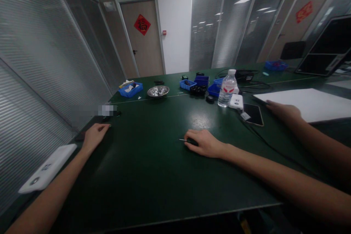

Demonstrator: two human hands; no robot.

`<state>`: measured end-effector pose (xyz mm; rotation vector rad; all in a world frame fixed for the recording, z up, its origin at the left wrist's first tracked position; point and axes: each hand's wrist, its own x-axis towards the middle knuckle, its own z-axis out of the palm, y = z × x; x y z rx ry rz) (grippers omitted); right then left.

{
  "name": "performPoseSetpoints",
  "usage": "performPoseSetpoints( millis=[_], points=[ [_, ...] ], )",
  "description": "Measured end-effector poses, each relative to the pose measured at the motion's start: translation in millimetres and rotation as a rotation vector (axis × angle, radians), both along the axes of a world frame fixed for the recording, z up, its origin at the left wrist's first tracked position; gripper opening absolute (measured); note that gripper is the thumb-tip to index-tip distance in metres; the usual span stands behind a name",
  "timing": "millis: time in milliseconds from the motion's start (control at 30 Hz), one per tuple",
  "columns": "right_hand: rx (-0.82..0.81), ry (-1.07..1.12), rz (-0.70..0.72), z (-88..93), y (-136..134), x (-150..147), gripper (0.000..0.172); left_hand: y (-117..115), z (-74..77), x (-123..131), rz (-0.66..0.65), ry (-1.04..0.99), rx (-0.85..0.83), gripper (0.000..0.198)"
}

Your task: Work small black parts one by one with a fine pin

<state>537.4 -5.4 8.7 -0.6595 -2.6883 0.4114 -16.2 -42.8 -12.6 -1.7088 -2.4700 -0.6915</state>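
Observation:
My right hand [204, 142] rests on the green table [142, 175], closed around the dark handle of a small screwdriver [192, 141]. Its thin metal shaft points left. Over the table's left side, my left hand [95, 137] has its fingers pinched together; a tiny light spot shows at the fingertips, too small to name. Just beyond that hand lie some small dark items [116, 113], partly blurred out. A white flat box or device [48, 170] with dark markings lies beside my left forearm.
A metal bowl [158, 91] and a blue basket [131, 90] stand farther back. Right of them are a water bottle [227, 89], a phone [253, 114] and a black cable [270, 144]. Another person's hand [285, 111] touches a white sheet-like surface [315, 102].

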Motion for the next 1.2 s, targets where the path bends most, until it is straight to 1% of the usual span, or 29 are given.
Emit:
performPoseSetpoints(
  millis=[100,233,367,467,633,733,1033,1200],
  points=[
    [0.0,-0.002,-0.001,0.9,-0.6,-0.4,0.018,-0.9,-0.2,-2.1,-0.059,0.059,0.008,0.051],
    [-0.009,0.004,0.007,2.4,-1.3,-0.2,0.018,-3.4,2.6,-7.6,-0.116,0.071,-0.022,0.056],
    [-0.013,0.005,0.012,3.7,-1.5,-0.1,0.019,-5.3,4.8,-12.3,-0.217,0.096,-0.03,0.051],
    [-0.011,0.001,0.005,3.1,-1.2,-0.3,0.019,-6.4,5.7,-11.0,-0.236,0.083,-0.018,0.048],
    [0.0,-0.008,-0.003,0.9,-0.2,0.1,0.018,-6.5,8.5,-3.6,-0.267,0.079,-0.029,0.055],
    [-0.01,-0.013,0.0,0.7,0.3,0.4,0.018,-5.7,9.8,-1.0,-0.304,0.102,-0.024,0.053],
    [-0.017,-0.012,0.0,3.3,-1.5,0.3,0.019,-3.4,6.5,-11.0,-0.257,0.088,-0.09,0.048],
    [-0.02,-0.012,0.002,3.4,-1.1,0.3,0.019,-3.4,5.2,-12.0,-0.214,0.141,-0.093,0.047]
  ],
)
